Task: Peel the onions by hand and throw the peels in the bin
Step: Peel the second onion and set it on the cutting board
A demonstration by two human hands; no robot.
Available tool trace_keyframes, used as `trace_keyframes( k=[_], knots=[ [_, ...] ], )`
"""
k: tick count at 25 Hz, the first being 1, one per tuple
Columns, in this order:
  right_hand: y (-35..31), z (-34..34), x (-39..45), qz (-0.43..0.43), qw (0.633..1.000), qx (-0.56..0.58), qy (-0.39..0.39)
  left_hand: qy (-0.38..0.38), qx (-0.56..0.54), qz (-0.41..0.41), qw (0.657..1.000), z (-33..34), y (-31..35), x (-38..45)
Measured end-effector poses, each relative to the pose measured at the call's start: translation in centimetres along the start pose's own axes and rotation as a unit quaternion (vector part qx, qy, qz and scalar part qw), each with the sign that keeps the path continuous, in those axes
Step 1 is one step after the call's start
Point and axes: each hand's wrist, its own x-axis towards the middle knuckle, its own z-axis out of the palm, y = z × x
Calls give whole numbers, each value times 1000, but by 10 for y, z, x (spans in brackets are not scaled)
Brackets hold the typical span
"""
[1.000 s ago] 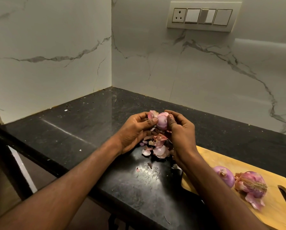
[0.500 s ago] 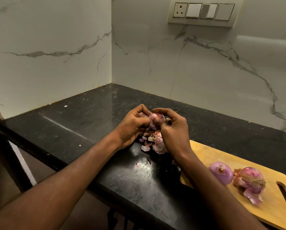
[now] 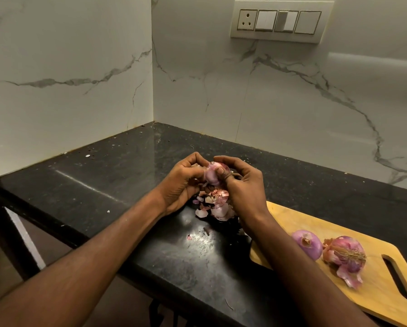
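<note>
My left hand point(image 3: 181, 182) and right hand point(image 3: 242, 182), fingers curled, grip onion point(image 3: 213, 175) above black counter point(image 3: 103, 185). Peel pile point(image 3: 215, 204) beneath. Cutting board point(image 3: 374, 286) bears peeled onion point(image 3: 306, 244), half-peeled onion point(image 3: 345, 256).

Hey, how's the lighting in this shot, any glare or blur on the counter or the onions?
Head view: dim, warm light; a bright glare patch on the black counter below the peels; the held onion is slightly soft between the left hand and right hand; the cutting board onions look sharp; wide-angle bending at the edges.
</note>
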Motion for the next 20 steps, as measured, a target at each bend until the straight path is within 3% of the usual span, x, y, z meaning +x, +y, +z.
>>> trace_keyframes(
  k=[5, 20],
  knots=[
    [-5, -10, 2, 45, 998, 42, 26, -34, -20, -20, 999, -4, -3, 1],
    [-2, -7, 4, 36, 999, 13, 23, 25, 96, 45, 994, -2, -7, -1]
  ],
)
